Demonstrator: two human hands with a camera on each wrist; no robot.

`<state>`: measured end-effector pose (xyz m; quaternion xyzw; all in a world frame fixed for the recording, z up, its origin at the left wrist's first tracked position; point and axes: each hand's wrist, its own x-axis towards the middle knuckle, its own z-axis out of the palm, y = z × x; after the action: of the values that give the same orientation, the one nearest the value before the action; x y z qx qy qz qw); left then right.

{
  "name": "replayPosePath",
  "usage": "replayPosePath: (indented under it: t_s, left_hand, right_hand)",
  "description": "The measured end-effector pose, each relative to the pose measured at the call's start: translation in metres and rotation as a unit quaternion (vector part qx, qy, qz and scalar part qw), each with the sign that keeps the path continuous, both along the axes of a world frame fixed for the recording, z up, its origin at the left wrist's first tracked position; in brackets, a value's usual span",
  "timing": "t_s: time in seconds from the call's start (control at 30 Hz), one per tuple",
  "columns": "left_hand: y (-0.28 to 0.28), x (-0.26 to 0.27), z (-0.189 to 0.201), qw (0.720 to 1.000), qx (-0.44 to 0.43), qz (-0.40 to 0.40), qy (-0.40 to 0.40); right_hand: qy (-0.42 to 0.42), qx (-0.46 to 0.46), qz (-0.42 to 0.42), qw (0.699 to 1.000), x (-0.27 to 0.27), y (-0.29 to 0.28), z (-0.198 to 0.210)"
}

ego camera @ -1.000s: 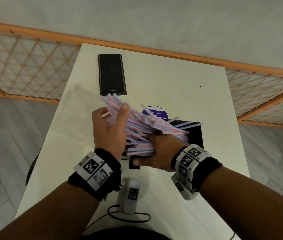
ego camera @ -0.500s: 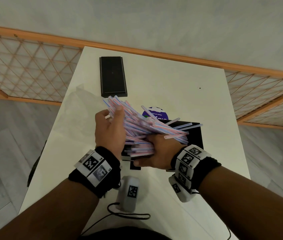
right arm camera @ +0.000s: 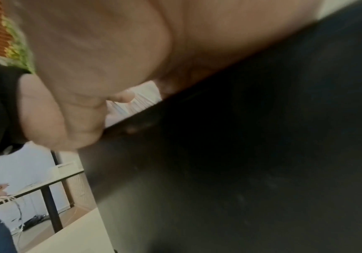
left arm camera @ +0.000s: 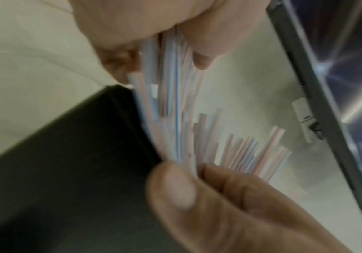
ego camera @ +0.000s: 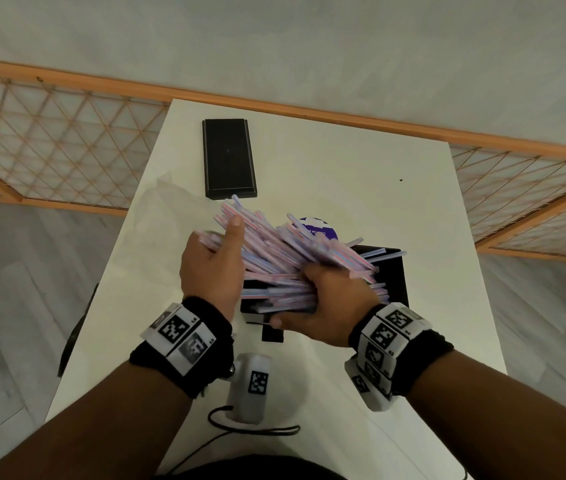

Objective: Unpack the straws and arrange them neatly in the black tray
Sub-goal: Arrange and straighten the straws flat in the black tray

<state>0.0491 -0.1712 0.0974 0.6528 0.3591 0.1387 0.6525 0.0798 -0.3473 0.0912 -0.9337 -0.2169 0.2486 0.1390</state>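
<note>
Head view: both hands, left hand (ego camera: pixel 210 268) and right hand (ego camera: pixel 326 303), clasp the straws (ego camera: pixel 285 258), fanned toward eleven o'clock over the black tray (ego camera: pixel 394 275) below.

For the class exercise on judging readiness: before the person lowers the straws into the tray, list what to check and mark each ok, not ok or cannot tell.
1. Both hands hold the straws: left hand and right hand grip the bundle. Ok.
2. Straws lined up: they fan out at different angles, ends uneven. Not ok.
3. Bundle over the black tray: ok.
4. Tray floor free: hidden under the hands and straws. Cannot tell.
5. All straws unpacked: cannot tell.
</note>
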Motion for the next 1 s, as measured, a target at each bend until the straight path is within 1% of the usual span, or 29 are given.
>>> replayPosePath:
  t_s: [0.07, 0.13, 0.2, 0.27, 0.37, 0.5, 0.57, 0.67, 0.7, 0.77, 0.9, 1.0]
  left_hand:
    - [0.0, 0.0, -0.002, 0.994, -0.105, 0.015, -0.004]
    - [-0.001, 0.001, 0.002, 0.983, -0.182, 0.029, -0.024]
    - [0.0, 0.002, 0.005, 0.97, -0.235, 0.045, -0.039]
    - [-0.001, 0.004, 0.008, 0.964, -0.258, 0.045, -0.055]
    - [-0.004, 0.007, 0.013, 0.964, -0.259, 0.031, -0.055]
    - [-0.006, 0.009, 0.012, 0.971, -0.225, 0.052, -0.068]
    - [-0.007, 0.008, 0.014, 0.968, -0.23, 0.06, -0.084]
    - [-0.003, 0.008, 0.017, 0.976, -0.182, 0.068, -0.095]
    - [-0.001, 0.008, 0.017, 0.978, -0.167, 0.073, -0.1]
    - [0.003, 0.007, 0.019, 0.977, -0.165, 0.082, -0.111]
    - [0.003, 0.006, 0.009, 0.986, -0.129, 0.075, -0.074]
    - [0.002, 0.006, 0.002, 0.981, -0.158, 0.091, -0.062]
  right_hand:
    - [0.025, -0.003, 0.005, 1.0, 0.001, 0.0, -0.001]
    - [0.031, 0.019, 0.018, 0.999, 0.002, 0.002, -0.001]
    - [0.017, 0.041, 0.042, 0.998, 0.002, 0.004, 0.0]
    - [0.006, 0.039, 0.062, 0.997, 0.002, 0.004, 0.0]
    - [0.033, 0.015, 0.06, 0.998, 0.002, 0.006, 0.0]
    - [0.045, 0.009, 0.071, 0.996, 0.008, 0.011, -0.002]
    - [0.054, -0.009, 0.073, 0.996, 0.011, 0.014, -0.004]
    - [0.067, -0.023, 0.069, 0.995, 0.013, 0.014, -0.006]
    - [0.056, -0.031, 0.07, 0.996, 0.013, 0.013, -0.005]
    - [0.025, -0.037, 0.066, 0.997, 0.013, 0.009, -0.004]
    - [-0.017, 0.005, 0.039, 0.999, 0.006, 0.005, -0.003]
    - [-0.027, 0.039, 0.033, 0.998, -0.007, 0.004, 0.001]
